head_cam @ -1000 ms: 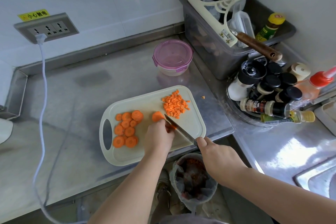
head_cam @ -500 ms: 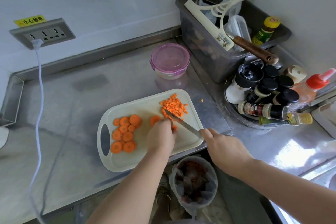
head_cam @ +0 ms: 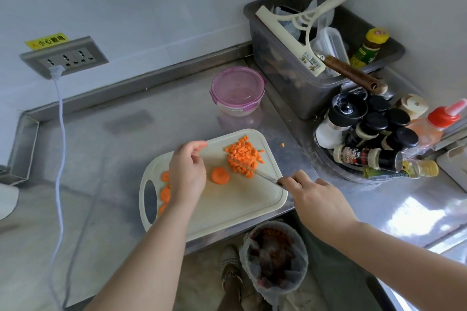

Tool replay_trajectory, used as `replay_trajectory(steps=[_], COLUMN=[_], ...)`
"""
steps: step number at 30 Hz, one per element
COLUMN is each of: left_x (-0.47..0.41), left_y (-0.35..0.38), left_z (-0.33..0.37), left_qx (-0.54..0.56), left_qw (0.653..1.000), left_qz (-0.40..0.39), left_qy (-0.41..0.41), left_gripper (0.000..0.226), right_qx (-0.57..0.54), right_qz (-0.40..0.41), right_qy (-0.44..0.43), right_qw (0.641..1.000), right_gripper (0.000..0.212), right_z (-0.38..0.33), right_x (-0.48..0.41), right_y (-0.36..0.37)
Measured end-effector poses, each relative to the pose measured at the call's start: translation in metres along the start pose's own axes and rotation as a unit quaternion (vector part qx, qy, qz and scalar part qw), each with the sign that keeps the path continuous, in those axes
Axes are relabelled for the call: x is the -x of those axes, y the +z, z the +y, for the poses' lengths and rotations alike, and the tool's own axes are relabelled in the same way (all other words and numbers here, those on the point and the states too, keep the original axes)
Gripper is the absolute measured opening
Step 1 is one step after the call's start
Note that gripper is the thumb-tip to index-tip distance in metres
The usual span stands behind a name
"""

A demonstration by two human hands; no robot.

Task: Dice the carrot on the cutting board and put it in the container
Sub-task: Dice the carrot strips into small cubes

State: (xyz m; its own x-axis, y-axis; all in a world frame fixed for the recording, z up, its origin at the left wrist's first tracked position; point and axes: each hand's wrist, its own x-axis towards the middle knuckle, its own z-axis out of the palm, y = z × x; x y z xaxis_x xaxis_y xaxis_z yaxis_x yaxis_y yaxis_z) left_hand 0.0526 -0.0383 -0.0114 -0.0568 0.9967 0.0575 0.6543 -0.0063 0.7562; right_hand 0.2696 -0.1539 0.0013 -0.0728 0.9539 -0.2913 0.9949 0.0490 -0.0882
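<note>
Down by the floor sits a bagged bin (head_cam: pixel 274 255), tucked just under the counter (head_cam: pixel 113 159) edge. Up on top, the right hand (head_cam: pixel 316 199) is wrapped around the handle of the knife (head_cam: pixel 262 175), and the blade angles away to meet the near side of the diced carrot (head_cam: pixel 243 155). The left hand (head_cam: pixel 187 174) hangs over the cutting board (head_cam: pixel 227 209), fingers loosely curled and gripping nothing, half covering a cluster of carrot slices (head_cam: pixel 165 193) by the board's handle hole. One lone slice (head_cam: pixel 220 175) lies flat mid-board, between that hand and the dice heaped at the far right corner. One stray cube (head_cam: pixel 281 144) sits on the steel just off the board. Further back stands the container (head_cam: pixel 237 89), pink lid on, well apart from the board, beside a grey tub (head_cam: pixel 316 98).
</note>
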Motion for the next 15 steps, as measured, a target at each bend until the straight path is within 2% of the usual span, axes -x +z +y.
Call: replay_trajectory(steps=[2, 4, 8, 12, 14, 15], left_x=[-0.008, -0.014, -0.022, -0.027, -0.031, -0.033], left_y=[-0.007, -0.006, 0.013, 0.026, 0.027, 0.025], left_z=[0.011, 0.023, 0.039, 0.045, 0.040, 0.036], left_qx=[0.006, -0.011, -0.204, -0.307, -0.308, -0.281], left_qw=[0.993, 0.975, 0.914, 0.869, 0.876, 0.895], left_qz=[-0.109, -0.203, -0.317, -0.347, -0.321, -0.295], left_qy=[0.040, 0.085, 0.151, 0.171, 0.185, 0.181], left_gripper=[0.050, 0.047, 0.043, 0.043, 0.046, 0.047], right_qx=[0.006, 0.016, 0.040, 0.051, 0.046, 0.037], right_qz=[0.002, 0.003, 0.014, 0.005, 0.002, 0.002], right_qy=[-0.001, -0.006, -0.016, -0.013, -0.008, -0.004], right_qw=[1.000, 1.000, 0.999, 0.999, 0.999, 0.999], right_gripper=[0.053, 0.050, 0.053, 0.056, 0.056, 0.055], right_z=[-0.004, -0.007, -0.007, -0.008, -0.008, -0.008], right_x=[0.000, -0.001, -0.002, -0.003, -0.004, -0.005], right_y=[-0.004, -0.008, -0.011, -0.014, -0.015, -0.014])
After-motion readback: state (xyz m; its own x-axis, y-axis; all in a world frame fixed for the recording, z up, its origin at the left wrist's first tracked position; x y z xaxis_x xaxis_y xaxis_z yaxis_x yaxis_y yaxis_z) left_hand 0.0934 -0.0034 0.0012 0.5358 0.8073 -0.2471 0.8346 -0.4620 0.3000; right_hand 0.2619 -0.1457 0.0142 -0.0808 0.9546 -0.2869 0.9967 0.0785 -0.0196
